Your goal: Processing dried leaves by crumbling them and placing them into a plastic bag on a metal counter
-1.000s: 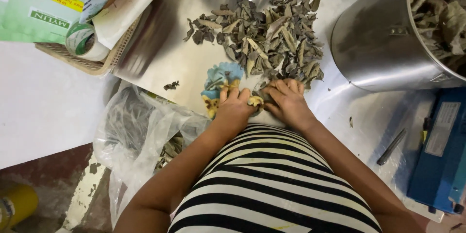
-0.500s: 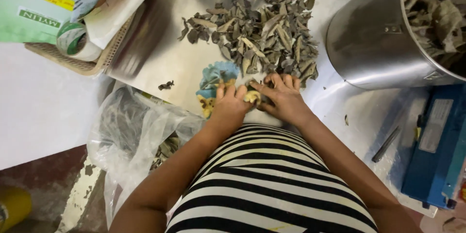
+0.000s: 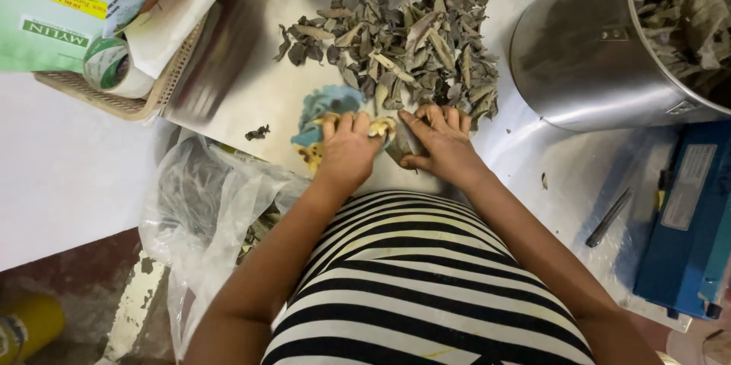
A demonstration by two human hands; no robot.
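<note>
1. The printed pouch (image 3: 327, 117) lies flat on the steel table (image 3: 228, 83) just below the centre of the frame, at the near edge of the pile of dried leaves (image 3: 403, 38). It looks like thin, soft film: light, floppy, likely slick on the steel, and easy to crease.
2. The left hand (image 3: 349, 153) rests palm-down on the pouch, fingers together and curled over its right edge. Whether it pinches the film or only presses it flat, I cannot tell.
3. The right hand (image 3: 442, 144) lies just beside the left, fingers spread and pressed onto the lowest leaves of the pile, touching the pouch's right end. It seems to grip nothing firmly.
4. The best hold on the pouch is probably its open edge, pinched between thumb and fingers; a grip at the middle would likely just crumple it.
5. The leaves look dry, curled and brittle, very light. They would likely crumble if squeezed, so a loose scoop suits them.
6. The pouch shows a blue upper part with yellow patches lower down; most of it is hidden under the left hand.
7. The leaves are grey-green to brown, filling the upper centre of the frame; more fill the steel pot (image 3: 594, 53) at upper right.
</note>
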